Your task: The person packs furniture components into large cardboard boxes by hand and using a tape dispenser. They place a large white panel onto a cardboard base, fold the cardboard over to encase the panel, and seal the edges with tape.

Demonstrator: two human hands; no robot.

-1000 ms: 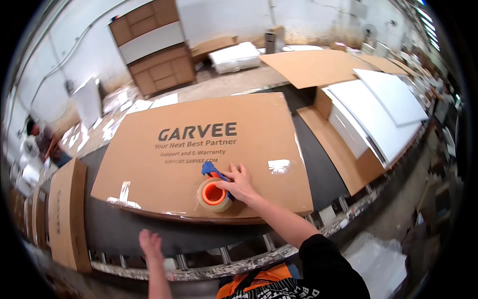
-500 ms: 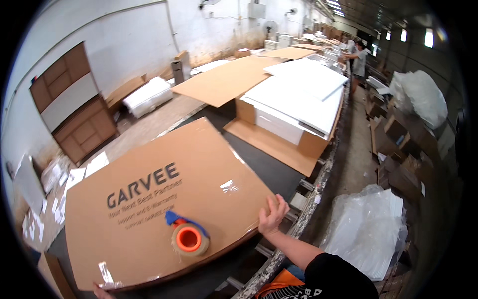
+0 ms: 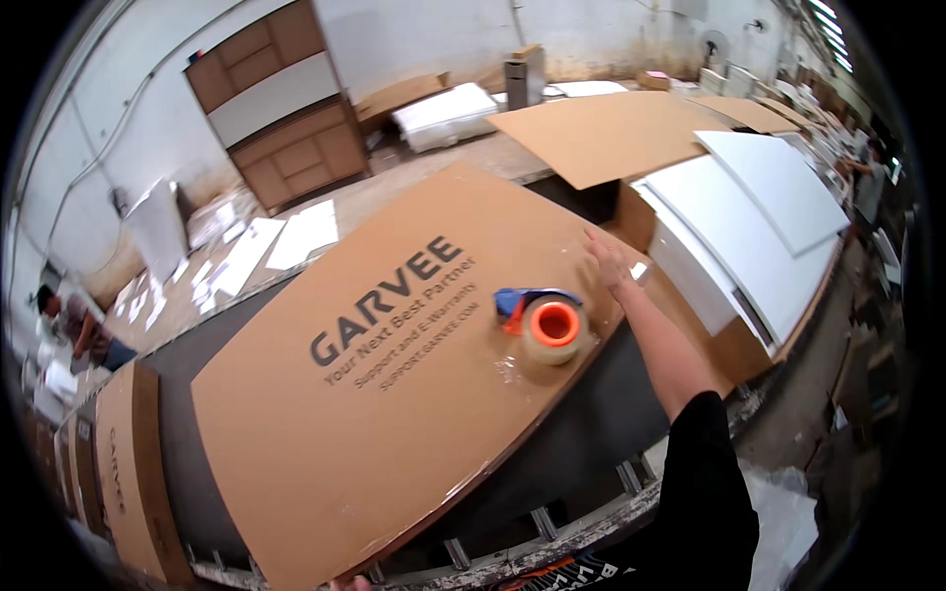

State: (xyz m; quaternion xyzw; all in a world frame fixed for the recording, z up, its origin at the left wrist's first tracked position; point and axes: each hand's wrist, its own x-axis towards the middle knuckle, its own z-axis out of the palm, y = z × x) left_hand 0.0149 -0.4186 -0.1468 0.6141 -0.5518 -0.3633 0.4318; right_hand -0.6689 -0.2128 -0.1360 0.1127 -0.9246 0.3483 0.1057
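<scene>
Fingertips of the left hand (image 3: 352,584) just show at the bottom edge, at the near corner of the big flat carton (image 3: 394,394); too little is visible to tell whether that hand is open or gripping. The carton, brown cardboard with dark lettering printed across its middle, lies slantwise on a dark conveyor belt (image 3: 581,433) whose metal roller frame (image 3: 552,537) runs along the near right. On the carton's right part sits a tape dispenser (image 3: 542,320), blue-handled, with an orange core inside a clear roll; no hand holds it. Just right of it the right hand (image 3: 608,264) lies flat, fingers spread, on the carton's right edge, holding nothing. At the near left a narrow brown carton (image 3: 128,463) stands on edge beside the belt. Beyond the right hand an open cardboard box (image 3: 690,325) holds stacked white panels (image 3: 759,227), its brown flap (image 3: 611,133) spread out behind. Farther left, white sheets (image 3: 296,236) lie scattered over the concrete floor, leaving open room between belt and wall. Against the far wall stands a brown and white cabinet (image 3: 281,98).
</scene>
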